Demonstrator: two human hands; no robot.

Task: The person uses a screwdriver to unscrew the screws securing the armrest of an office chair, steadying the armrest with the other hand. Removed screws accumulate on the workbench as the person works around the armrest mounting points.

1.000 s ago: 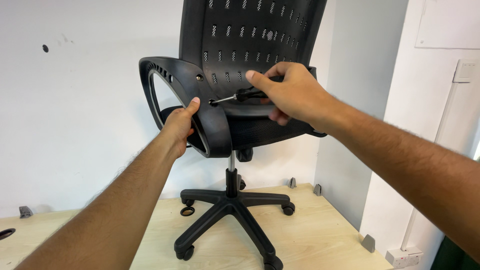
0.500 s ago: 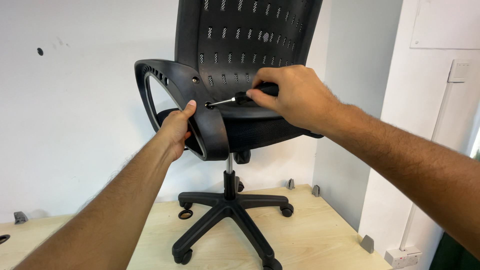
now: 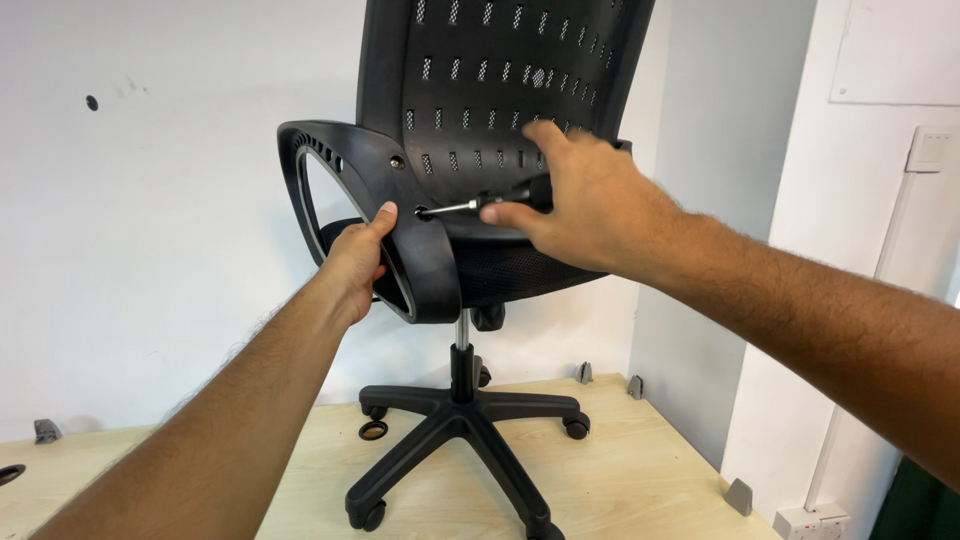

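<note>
A black office chair with a perforated back stands on a wooden platform. My left hand grips the lower front of its looped black armrest. My right hand holds a screwdriver with a dark handle; its metal tip sits against a screw hole on the inner side of the armrest. A second screw shows higher on the armrest. My right hand covers most of the screwdriver's handle.
The chair's star base with castors rests on the light wooden surface. A white wall lies behind, with a corner to the right. A wall switch and a floor socket are at the right. Small grey brackets line the platform's edge.
My right hand has turned on the screwdriver, its fingers spreading over the handle. My left hand stays on the armrest. The view has shifted slightly.
</note>
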